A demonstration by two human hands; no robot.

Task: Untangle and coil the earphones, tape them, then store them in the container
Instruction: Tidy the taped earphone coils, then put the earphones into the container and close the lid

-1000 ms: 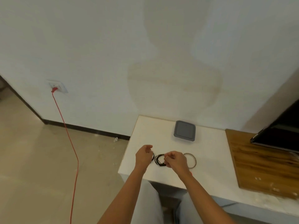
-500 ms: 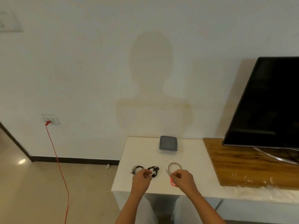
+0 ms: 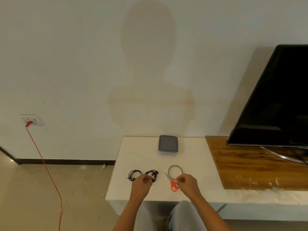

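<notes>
Two black earphone bundles lie on the white table (image 3: 133, 150): the left bundle (image 3: 133, 174) and the right bundle (image 3: 153, 174). My left hand (image 3: 141, 183) is just in front of them, fingers curled, its fingertips pinching the cord of the right bundle. A thin tape ring (image 3: 175, 170) lies to the right, with red-handled scissors (image 3: 173, 186) in front of it. My right hand (image 3: 187, 182) hovers over the scissors with fingers curled and nothing visible in it. The grey lidded container (image 3: 168, 143) stands closed at the back of the table.
A wooden board (image 3: 250, 165) adjoins the table on the right and carries a black TV (image 3: 275, 100) on a metal stand. A red cable (image 3: 45, 167) hangs from a wall socket to the floor on the left. My knees sit under the table's front edge.
My head has lifted, so the table sits lower in view and the TV shows. My hands have parted: the right left the earphones and drew back over the scissors.
</notes>
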